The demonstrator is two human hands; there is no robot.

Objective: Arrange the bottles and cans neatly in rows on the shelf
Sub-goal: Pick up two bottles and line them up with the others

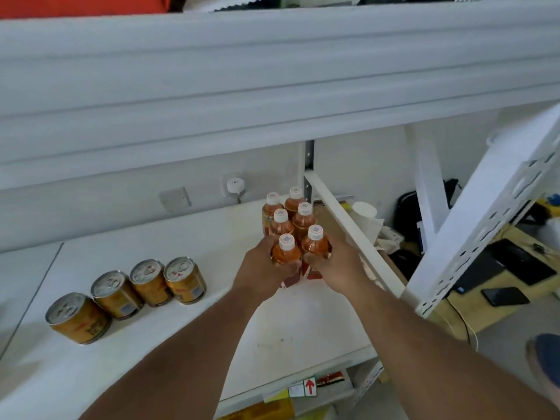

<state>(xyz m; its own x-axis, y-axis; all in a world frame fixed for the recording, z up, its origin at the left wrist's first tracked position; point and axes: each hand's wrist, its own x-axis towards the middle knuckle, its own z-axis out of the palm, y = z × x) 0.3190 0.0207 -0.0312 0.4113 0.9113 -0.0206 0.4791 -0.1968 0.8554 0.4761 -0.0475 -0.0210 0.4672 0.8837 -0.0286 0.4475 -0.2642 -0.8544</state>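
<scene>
Several small bottles of amber drink with white caps stand in two rows at the right end of the white shelf. My left hand grips the front left bottle. My right hand grips the front right bottle. Both front bottles stand upright, side by side, touching the pair behind them. A curved row of several gold cans with silver pull-tab lids stands at the left of the shelf, the nearest can at its left end.
The upper shelf's white beam hangs low over the bottles. A white side rail and a perforated upright bound the shelf on the right. A wall socket sits behind. Beyond the rail are a desk, phone and white cup.
</scene>
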